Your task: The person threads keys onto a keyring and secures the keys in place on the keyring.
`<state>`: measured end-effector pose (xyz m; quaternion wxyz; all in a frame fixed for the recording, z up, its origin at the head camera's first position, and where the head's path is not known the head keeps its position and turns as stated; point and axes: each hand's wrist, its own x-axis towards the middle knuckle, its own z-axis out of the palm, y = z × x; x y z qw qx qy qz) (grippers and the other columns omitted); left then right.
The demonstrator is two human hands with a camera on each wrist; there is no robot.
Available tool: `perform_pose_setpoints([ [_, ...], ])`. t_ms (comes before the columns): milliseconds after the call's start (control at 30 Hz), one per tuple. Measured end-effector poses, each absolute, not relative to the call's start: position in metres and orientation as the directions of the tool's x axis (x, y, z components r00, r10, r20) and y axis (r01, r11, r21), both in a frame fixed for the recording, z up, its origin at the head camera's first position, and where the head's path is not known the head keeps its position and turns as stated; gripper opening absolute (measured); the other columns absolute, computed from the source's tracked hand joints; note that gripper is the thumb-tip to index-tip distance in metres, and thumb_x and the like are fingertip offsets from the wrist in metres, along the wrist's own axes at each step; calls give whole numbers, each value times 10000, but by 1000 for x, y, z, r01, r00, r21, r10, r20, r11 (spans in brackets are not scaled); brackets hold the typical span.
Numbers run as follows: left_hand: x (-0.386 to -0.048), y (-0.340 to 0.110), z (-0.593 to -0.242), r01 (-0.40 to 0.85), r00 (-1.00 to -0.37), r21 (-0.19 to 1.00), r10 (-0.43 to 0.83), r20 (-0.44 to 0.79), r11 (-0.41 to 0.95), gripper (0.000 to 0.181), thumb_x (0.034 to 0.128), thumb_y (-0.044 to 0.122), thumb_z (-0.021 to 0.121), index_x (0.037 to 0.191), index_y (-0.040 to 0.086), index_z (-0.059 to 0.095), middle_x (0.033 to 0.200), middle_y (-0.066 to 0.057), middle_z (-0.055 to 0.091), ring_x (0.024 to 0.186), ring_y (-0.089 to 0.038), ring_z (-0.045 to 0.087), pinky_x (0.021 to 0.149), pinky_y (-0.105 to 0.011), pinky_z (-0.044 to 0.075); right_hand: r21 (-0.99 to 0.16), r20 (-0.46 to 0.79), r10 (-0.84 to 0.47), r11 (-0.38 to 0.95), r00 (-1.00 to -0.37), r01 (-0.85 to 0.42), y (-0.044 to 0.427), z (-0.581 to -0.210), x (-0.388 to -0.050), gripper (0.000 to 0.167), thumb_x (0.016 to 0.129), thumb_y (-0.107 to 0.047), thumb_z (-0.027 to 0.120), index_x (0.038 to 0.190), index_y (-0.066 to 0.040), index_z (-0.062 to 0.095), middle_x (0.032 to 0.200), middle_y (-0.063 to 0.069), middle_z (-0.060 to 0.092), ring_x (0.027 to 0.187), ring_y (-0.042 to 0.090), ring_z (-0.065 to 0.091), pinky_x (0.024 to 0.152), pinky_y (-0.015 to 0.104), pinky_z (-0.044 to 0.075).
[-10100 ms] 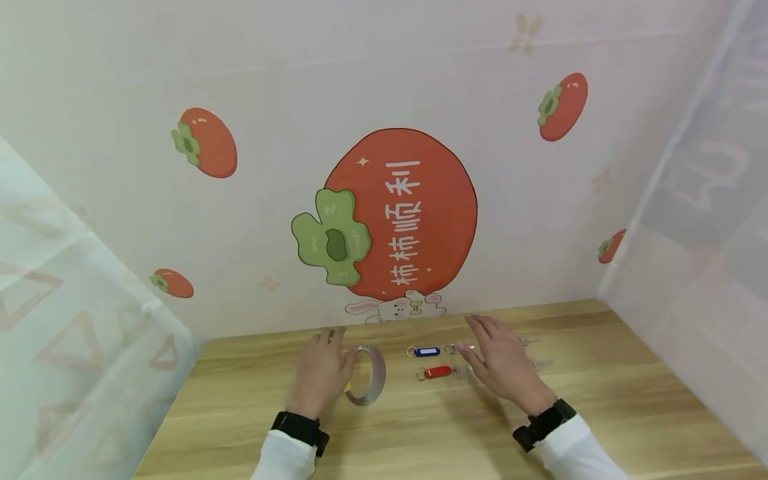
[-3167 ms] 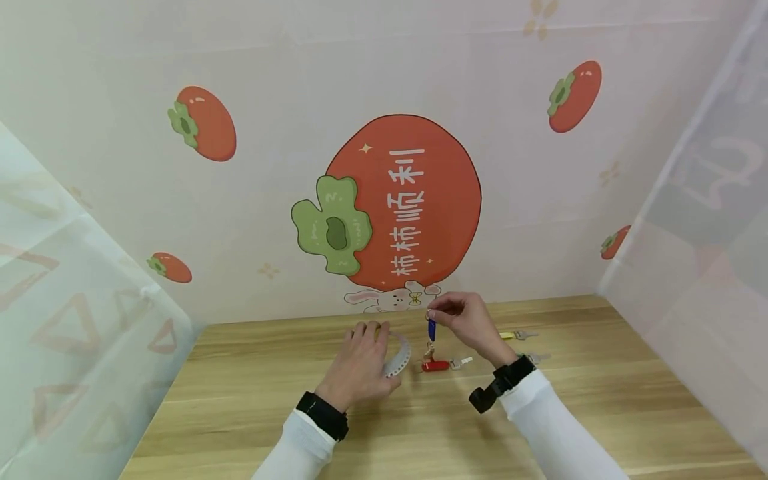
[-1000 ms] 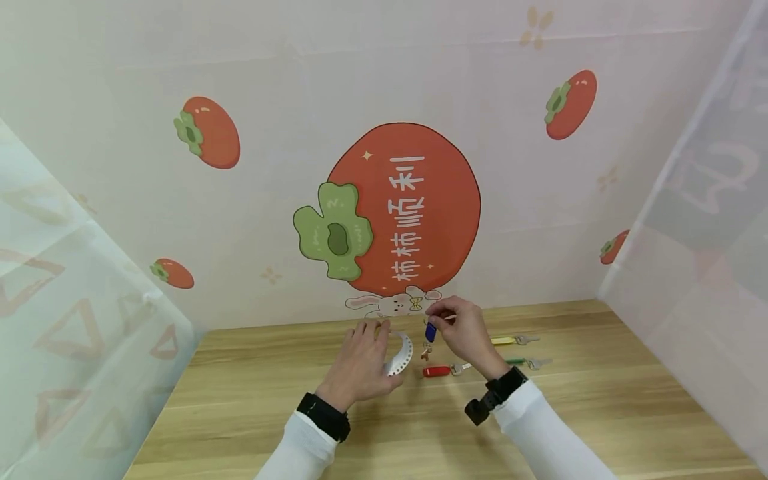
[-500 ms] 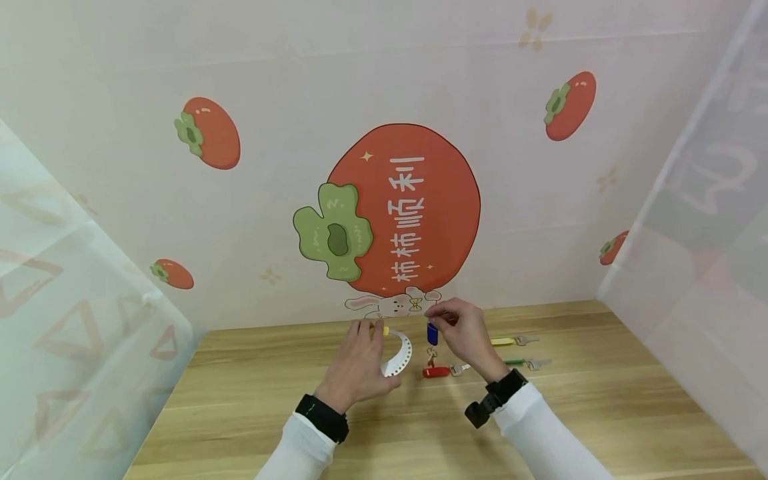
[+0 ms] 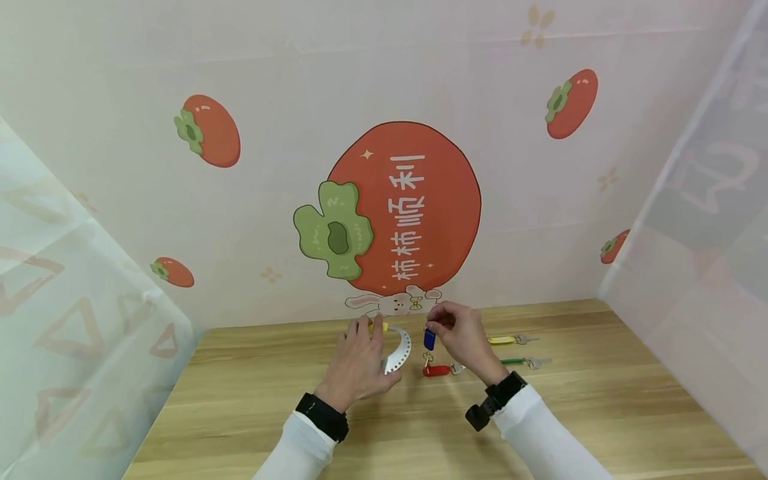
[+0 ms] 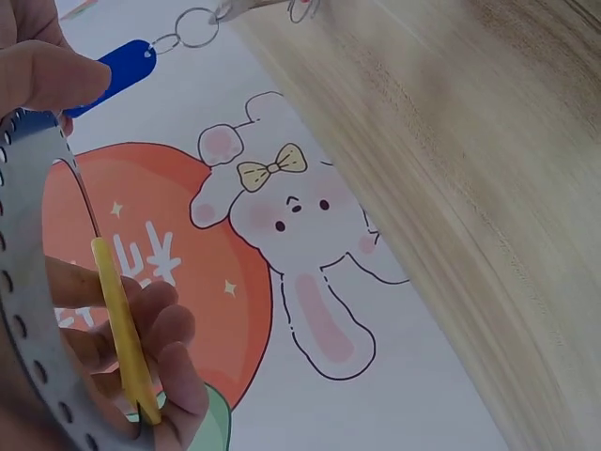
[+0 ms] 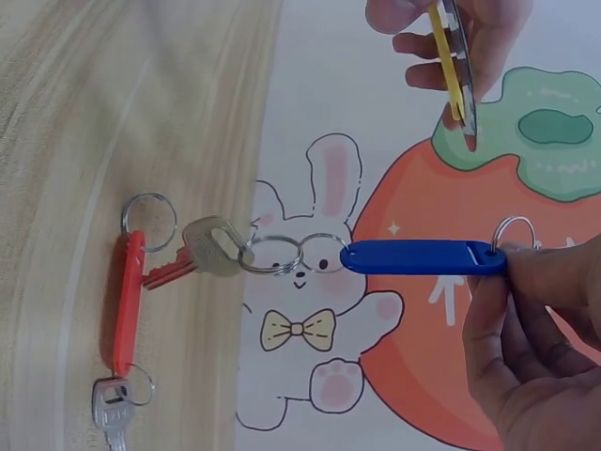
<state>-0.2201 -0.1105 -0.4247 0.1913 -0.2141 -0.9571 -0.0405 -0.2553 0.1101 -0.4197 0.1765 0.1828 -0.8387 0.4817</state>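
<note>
We observe the right hand point(image 5: 465, 335) pinching the blue key tag point(image 5: 429, 340) at its upper end, thumb against fingertips. The tag hangs near the middle of the far edge of the tabletop point(image 5: 252, 413), long axis upright, key point(image 7: 214, 246) lowermost. The left hand point(image 5: 358, 365) has its fingers curled about the metal ring point(image 5: 403, 355), beside the yellow sleeve point(image 6: 127, 329). We locate this ring just left of the blue key tag, apart from it. The red key tag point(image 5: 437, 371) lies below; we cannot tell whether the key touches it.
</note>
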Motion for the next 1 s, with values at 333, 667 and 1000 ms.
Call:
perform_pose_setpoints([
  [333, -222, -110, -420, 429, -854, 52, 386, 348, 902, 1002, 729, 522, 809, 1438, -87, 446, 1279, -268, 524, 1083, -389, 522, 793, -497, 508, -727, 483, -162, 474, -861, -497, 109, -420, -253, 106, 871, 26, 764, 885, -62, 707, 820, 6, 675, 692, 122, 634, 620, 261, 541],
  [667, -221, -108, -413, 423, -866, 81, 376, 330, 902, 1017, 728, 497, 829, 1458, -88, 429, 1340, -271, 507, 1124, -410, 518, 811, -510, 506, -715, 490, -166, 484, -856, -503, 105, -421, -252, 121, 875, 62, 742, 895, -50, 699, 836, 22, 683, 737, 131, 640, 663, 272, 554],
  [1000, -220, -106, -411, 415, -866, 99, 359, 347, 905, 1007, 712, 491, 833, 1446, -83, 449, 1328, -268, 514, 1139, -401, 514, 830, -518, 513, -690, 539, -151, 485, -829, -537, 103, -422, -252, 146, 872, 85, 733, 895, -56, 702, 846, 31, 685, 722, 131, 625, 647, 283, 549],
])
